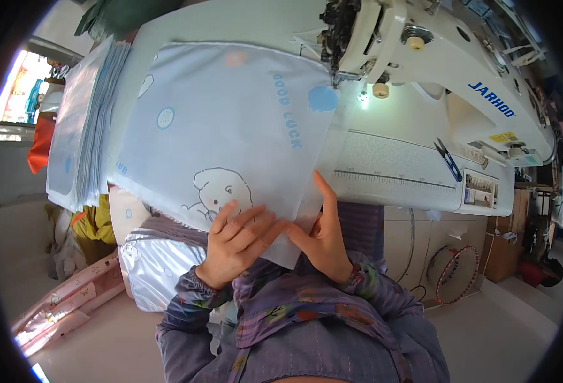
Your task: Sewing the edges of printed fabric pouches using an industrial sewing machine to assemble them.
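A pale blue fabric panel (224, 121) printed with a white cartoon animal and blue shapes lies across the sewing machine table. Its right edge reaches the machine's needle area, and its near corner hangs over the table's front edge. My left hand (240, 239) is on the near part of the panel, fingers bent over the cloth; its thumb is hidden. Close beside it, my right hand (327, 239) pinches the panel's right edge near that corner, with the index finger stretched along the cloth. The two hands almost meet at the fingertips.
A white sewing machine (447, 57) with a lit lamp stands at the far right. Small black thread snips (448, 159) lie right of a printed ruler scale (396, 177). At left stands a thick stack of folded panels (83, 127); more fabric (160, 268) hangs below the table.
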Demonstrator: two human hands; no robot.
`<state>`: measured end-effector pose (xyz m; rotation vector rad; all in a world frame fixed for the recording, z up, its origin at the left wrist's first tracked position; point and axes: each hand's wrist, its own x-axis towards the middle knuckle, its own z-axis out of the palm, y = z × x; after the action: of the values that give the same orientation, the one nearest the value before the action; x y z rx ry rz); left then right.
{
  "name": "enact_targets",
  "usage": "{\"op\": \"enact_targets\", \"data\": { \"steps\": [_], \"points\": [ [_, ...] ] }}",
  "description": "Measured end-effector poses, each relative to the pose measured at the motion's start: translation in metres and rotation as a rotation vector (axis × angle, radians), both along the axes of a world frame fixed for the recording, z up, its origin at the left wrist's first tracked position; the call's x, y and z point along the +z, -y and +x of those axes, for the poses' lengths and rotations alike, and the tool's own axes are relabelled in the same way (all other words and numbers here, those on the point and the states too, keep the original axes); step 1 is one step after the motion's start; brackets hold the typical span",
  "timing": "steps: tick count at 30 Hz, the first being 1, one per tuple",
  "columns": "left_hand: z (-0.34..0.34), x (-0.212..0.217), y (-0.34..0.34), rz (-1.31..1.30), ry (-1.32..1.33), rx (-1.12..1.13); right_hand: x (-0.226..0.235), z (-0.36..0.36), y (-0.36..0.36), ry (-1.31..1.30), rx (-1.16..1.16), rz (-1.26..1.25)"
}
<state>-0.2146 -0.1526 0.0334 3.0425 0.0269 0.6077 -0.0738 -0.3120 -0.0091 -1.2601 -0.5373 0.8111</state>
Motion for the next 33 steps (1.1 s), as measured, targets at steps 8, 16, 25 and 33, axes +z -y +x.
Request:
{"op": "enact_targets", "data": {
  "steps": [8,16,25,33],
  "points": [
    [0.017,0.011,-0.023,-0.247,-0.107,-0.174,0.032,0.080,0.002,0.463,-0.087,-0.438],
    [0.032,0.010,0.013,-0.371,-0.163,-0.120,0.024,0.172,-0.031,1.390,-0.080,-0.382],
    [0.082,0.006,0.039,-0.478,-0.084,0.022,0.029,0.177,-0.023,1.355,0.020,-0.355],
    [0.102,0.003,0.002,-0.543,-0.092,-0.045,0.042,0.124,0.036,1.225,0.351,-0.328]
  ]
}}
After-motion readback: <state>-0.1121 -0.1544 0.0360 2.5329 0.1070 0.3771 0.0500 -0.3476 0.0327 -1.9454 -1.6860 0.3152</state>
